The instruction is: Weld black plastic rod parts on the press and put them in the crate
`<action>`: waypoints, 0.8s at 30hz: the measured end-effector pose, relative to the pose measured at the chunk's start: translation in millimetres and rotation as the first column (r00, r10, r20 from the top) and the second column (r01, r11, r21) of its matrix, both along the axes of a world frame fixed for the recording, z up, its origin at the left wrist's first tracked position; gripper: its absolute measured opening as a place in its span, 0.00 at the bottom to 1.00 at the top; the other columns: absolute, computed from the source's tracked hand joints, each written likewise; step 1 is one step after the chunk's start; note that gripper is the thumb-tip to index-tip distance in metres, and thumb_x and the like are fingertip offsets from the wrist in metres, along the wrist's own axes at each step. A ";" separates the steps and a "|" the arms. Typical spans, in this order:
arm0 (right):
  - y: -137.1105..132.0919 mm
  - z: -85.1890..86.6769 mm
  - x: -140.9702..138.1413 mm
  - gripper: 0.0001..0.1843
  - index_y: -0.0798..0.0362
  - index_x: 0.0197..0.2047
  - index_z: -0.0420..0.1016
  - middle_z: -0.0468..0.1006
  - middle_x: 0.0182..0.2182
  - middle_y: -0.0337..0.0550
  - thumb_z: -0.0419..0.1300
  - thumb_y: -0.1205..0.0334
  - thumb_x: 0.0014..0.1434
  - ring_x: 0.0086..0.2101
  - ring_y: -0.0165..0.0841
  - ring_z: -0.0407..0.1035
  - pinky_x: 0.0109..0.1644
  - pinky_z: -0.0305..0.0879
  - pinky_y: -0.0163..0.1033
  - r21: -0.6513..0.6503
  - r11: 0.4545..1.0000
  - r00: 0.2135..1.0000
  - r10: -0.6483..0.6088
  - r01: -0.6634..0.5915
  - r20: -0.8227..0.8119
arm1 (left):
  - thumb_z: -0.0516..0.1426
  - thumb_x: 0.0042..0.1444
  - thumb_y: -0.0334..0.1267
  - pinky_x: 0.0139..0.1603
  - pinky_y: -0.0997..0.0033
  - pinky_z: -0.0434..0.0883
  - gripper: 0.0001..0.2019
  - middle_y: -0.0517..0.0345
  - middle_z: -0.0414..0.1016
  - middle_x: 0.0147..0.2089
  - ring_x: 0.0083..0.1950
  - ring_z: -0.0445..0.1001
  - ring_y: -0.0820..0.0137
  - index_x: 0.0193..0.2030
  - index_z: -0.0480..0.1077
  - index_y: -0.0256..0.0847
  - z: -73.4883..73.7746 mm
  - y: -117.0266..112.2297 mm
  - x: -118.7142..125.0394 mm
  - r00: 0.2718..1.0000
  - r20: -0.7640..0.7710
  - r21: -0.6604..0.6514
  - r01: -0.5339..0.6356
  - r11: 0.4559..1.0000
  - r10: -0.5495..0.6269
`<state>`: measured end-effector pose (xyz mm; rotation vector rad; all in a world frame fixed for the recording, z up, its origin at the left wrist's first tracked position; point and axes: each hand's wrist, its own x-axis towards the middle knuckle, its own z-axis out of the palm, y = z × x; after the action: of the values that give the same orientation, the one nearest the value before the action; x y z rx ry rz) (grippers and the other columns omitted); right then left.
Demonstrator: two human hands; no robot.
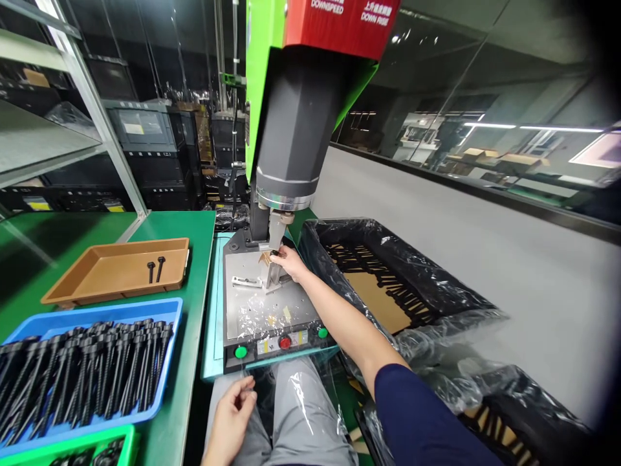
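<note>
My right hand point(291, 264) reaches to the metal fixture point(272, 275) on the press machine's base. Its thumb and fingers are closed on a small black part point(275, 254) at the fixture's top, just under the press's metal tip point(278, 228). The fingers hide much of that part. My left hand point(231, 411) is above my lap, in front of the base, loosely curled with the thumb a little apart from the fingers and nothing visible in it. Nearest to it are a green button point(240, 352) and a red button point(285, 343) on the base's front.
On the green table to the left stand a brown tray point(116, 254) with two black pieces, a blue tray point(169, 362) full of long black ribbed parts, and a green bin point(127, 446). Plastic-lined boxes point(378, 236) with black parts stand to the right. The green-and-red press head point(334, 29) overhangs the base.
</note>
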<state>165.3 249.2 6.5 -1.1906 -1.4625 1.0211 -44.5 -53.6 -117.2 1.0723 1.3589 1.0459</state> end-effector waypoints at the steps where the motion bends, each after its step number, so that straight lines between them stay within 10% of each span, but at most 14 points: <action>1: -0.9 2.0 0.8 0.17 0.51 0.45 0.75 0.79 0.43 0.44 0.64 0.58 0.51 0.43 0.37 0.72 0.49 0.67 0.43 -0.003 1.000 1.000 0.017 -0.017 0.010 | 0.63 0.46 0.52 0.51 0.59 0.74 0.24 0.45 0.79 0.48 0.49 0.78 0.56 0.46 0.77 0.39 0.0 0.0 0.0 1.000 -0.007 0.007 -0.001 1.000 0.001; 18: 7.8 3.5 -17.3 0.09 0.54 0.37 0.77 0.81 0.36 0.46 0.65 0.63 0.51 0.41 0.41 0.74 0.47 0.69 0.44 0.012 0.978 0.970 -0.210 0.210 0.122 | 0.61 0.45 0.57 0.54 0.57 0.73 0.24 0.46 0.80 0.46 0.49 0.77 0.55 0.41 0.78 0.40 4.6 0.4 1.4 0.998 -0.062 0.009 -0.027 1.000 0.028; 24: 1.9 0.0 -5.1 0.16 0.52 0.48 0.73 0.79 0.45 0.47 0.62 0.58 0.56 0.45 0.38 0.74 0.50 0.68 0.43 -0.019 0.985 0.984 -0.169 0.171 0.063 | 0.62 0.46 0.55 0.56 0.53 0.71 0.22 0.46 0.80 0.47 0.50 0.77 0.54 0.41 0.79 0.40 5.6 1.6 -1.5 0.996 -0.089 0.041 -0.028 0.999 0.031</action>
<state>160.2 251.0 6.4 -1.3500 -1.3723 0.8949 -46.0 -51.9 -111.7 1.1430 1.4345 1.0610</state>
